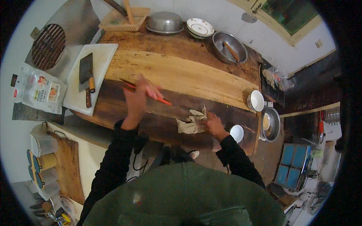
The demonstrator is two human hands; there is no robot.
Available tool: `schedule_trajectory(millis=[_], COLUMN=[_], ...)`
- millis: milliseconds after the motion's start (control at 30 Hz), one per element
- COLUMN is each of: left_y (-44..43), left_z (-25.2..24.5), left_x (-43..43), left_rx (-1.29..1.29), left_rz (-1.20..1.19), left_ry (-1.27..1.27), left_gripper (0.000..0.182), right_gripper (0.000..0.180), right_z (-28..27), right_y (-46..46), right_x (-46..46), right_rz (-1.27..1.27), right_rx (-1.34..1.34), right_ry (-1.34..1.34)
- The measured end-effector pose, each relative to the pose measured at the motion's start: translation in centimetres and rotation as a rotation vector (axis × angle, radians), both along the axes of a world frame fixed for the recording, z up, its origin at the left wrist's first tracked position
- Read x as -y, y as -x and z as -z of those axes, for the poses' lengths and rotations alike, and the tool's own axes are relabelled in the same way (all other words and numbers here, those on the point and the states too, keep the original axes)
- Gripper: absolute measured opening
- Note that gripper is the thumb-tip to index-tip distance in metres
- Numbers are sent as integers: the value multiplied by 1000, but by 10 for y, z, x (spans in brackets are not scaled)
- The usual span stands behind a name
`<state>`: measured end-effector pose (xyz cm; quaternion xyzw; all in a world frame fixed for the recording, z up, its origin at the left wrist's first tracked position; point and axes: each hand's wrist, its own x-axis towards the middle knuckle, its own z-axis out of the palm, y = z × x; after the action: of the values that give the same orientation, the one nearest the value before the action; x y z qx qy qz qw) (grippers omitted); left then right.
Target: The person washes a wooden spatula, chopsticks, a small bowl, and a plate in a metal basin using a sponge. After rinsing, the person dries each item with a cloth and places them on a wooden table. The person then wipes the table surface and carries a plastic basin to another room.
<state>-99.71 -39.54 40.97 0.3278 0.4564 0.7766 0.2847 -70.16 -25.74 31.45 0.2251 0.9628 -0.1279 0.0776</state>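
Over the wooden table (181, 66), my left hand (137, 99) is blurred and holds several thin sticks, red and dark, that look like chopsticks (164, 101). Something pink, perhaps a cloth or bag, lies against its fingers. To the right, my right hand (215, 124) grips a crumpled beige cloth (191, 125) low over the near side of the table. A white bowl (236, 133) stands just right of that hand, and a second white bowl (256, 100) is farther up near the table's right end.
On the left, a cleaver (86, 69) and a knife (88, 99) lie on a white cutting board (103, 60). Along the wall stand a plastic basket (138, 12), an upturned metal basin (165, 21), patterned dishes (200, 27) and a metal basin (222, 42) holding a wooden-handled tool.
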Motion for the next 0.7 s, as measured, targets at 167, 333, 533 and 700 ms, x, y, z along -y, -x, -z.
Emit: schedule_trajectory(millis=[167, 333, 533, 700], left_y=[-36, -40, -80, -101], left_z=[119, 150, 104, 83], left_x=[0, 11, 38, 100], left_rx=[-107, -88, -522, -757], left_rz=[47, 153, 352, 225], left_ry=[457, 654, 453, 548], left_gripper=[39, 35, 27, 23], right_gripper=[50, 55, 45, 14], right_z=[-12, -43, -91, -98], right_y=[10, 42, 75, 75], right_x=[11, 52, 83, 110], right_rz=[175, 184, 282, 215], right_rx=[-311, -610, -578, -474], right_ry=[59, 472, 712, 1217])
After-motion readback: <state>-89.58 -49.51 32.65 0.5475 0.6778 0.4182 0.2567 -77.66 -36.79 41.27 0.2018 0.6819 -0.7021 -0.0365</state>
